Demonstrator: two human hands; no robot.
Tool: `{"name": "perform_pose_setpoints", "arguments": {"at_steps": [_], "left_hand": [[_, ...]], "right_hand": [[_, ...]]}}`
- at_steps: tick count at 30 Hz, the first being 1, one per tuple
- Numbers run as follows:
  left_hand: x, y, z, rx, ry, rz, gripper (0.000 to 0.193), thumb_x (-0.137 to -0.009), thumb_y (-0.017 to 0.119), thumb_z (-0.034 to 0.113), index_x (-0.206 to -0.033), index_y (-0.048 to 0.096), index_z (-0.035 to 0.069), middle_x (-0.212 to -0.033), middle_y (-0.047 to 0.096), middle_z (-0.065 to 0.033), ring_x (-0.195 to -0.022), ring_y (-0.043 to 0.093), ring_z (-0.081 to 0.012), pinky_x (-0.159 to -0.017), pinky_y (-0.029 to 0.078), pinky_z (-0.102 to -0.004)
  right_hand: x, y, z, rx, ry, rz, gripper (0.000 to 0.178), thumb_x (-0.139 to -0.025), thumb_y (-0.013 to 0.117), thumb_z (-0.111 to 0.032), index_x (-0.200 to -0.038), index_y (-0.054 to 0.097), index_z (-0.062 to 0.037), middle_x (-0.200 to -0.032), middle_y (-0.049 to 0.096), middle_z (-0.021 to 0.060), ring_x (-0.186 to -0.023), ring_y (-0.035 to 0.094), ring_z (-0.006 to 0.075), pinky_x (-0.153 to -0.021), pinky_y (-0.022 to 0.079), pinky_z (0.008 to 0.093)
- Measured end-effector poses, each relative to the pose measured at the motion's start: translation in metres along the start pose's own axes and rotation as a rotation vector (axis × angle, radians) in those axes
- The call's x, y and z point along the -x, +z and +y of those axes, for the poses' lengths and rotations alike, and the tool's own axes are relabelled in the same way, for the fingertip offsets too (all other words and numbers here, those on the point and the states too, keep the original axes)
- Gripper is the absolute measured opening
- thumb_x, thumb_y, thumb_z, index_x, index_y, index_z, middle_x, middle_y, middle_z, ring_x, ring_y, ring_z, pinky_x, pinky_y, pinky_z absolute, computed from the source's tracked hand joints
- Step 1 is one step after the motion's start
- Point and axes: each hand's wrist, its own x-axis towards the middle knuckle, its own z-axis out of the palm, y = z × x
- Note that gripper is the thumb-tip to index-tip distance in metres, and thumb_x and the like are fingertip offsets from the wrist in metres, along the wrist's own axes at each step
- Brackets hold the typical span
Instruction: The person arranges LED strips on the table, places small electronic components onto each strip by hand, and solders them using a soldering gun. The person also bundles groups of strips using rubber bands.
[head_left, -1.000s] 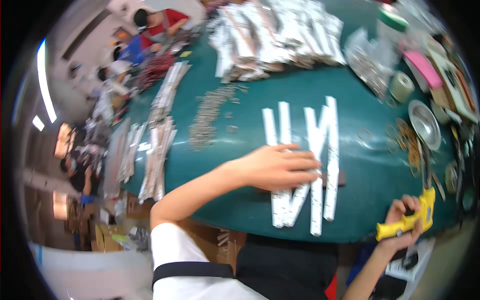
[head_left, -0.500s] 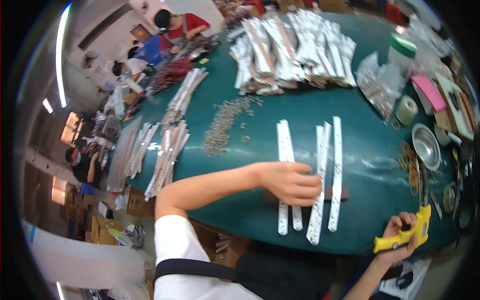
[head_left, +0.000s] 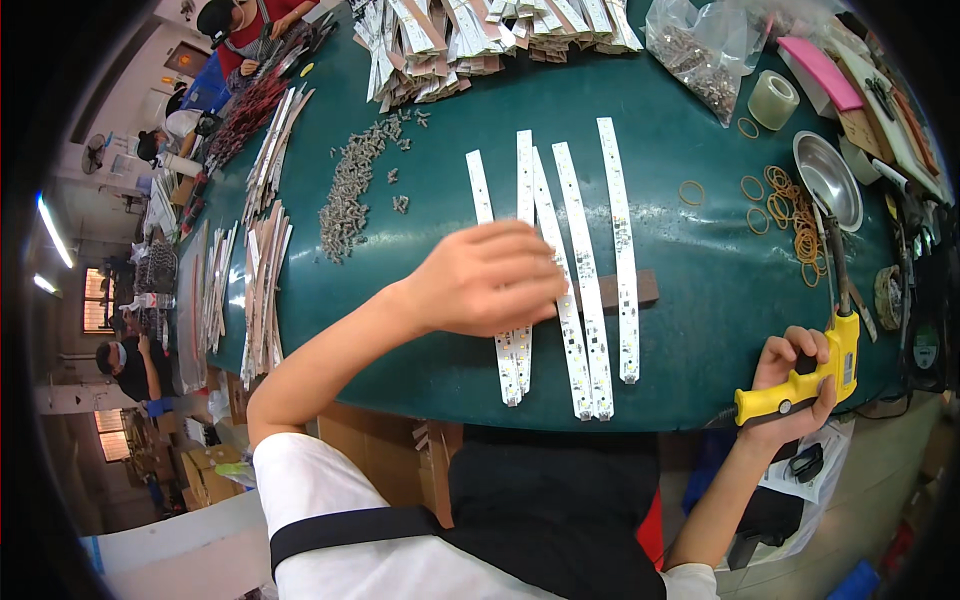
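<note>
Several long white light strips (head_left: pixel 588 262) lie side by side on the green table (head_left: pixel 690 300), crossing a small brown block (head_left: pixel 645 288). My left hand (head_left: pixel 490 280) rests palm down on the leftmost strips, fingers pressed together, holding them flat. My right hand (head_left: pixel 795 385) grips a yellow electric screwdriver (head_left: pixel 815 375) at the table's front right edge, its long bit pointing away over the table. The tool is apart from the strips.
A heap of small grey screws (head_left: pixel 350 185) lies left of the strips. Piles of more strips (head_left: pixel 480 35) fill the far edge. Rubber bands (head_left: pixel 780 205), a metal bowl (head_left: pixel 828 180), a tape roll (head_left: pixel 773 98) and a bag of parts (head_left: pixel 700 55) are at right. Other people work at far left.
My left hand has stayed on the strips while my head moved; the strips look spread a little wider. My right hand has kept hold of the yellow screwdriver.
</note>
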Motion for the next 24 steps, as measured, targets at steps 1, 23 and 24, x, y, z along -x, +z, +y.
{"name": "perform_pose_setpoints", "arguments": {"at_steps": [1, 23, 24], "left_hand": [[0.002, -0.004, 0.0, -0.013, -0.153, -0.01, 0.027, -0.08, 0.068, 0.016, -0.104, 0.065, 0.004, -0.105, 0.066, -0.0054, -0.102, 0.063, -0.0254, -0.093, 0.048, -0.0412], [0.045, 0.017, -0.019, 0.137, -0.47, -0.223, 0.063, -0.085, 0.061, 0.036, -0.137, 0.042, 0.005, -0.146, 0.036, -0.0155, -0.137, 0.031, -0.0347, -0.112, 0.025, -0.0475], [0.049, 0.017, -0.017, 0.103, -0.489, -0.161, 0.061, -0.084, 0.063, 0.037, -0.133, 0.046, 0.005, -0.142, 0.042, -0.014, -0.134, 0.036, -0.0339, -0.111, 0.029, -0.0455]], "right_hand": [[0.001, 0.0, 0.0, 0.001, -0.005, -0.004, 0.051, -0.079, 0.06, -0.007, -0.125, 0.039, -0.0051, -0.097, 0.044, 0.0039, -0.095, 0.042, 0.0177, -0.083, 0.035, 0.0335], [-0.04, 0.041, 0.102, 0.197, 0.457, 0.047, 0.048, -0.083, 0.055, -0.014, -0.127, 0.042, 0.0017, -0.097, 0.057, 0.0108, -0.104, 0.055, 0.0245, -0.103, 0.031, 0.0681], [-0.035, 0.041, 0.107, 0.222, 0.448, 0.071, 0.049, -0.084, 0.054, -0.013, -0.129, 0.042, 0.0, -0.096, 0.057, 0.0107, -0.103, 0.056, 0.0246, -0.099, 0.032, 0.0715]]}}
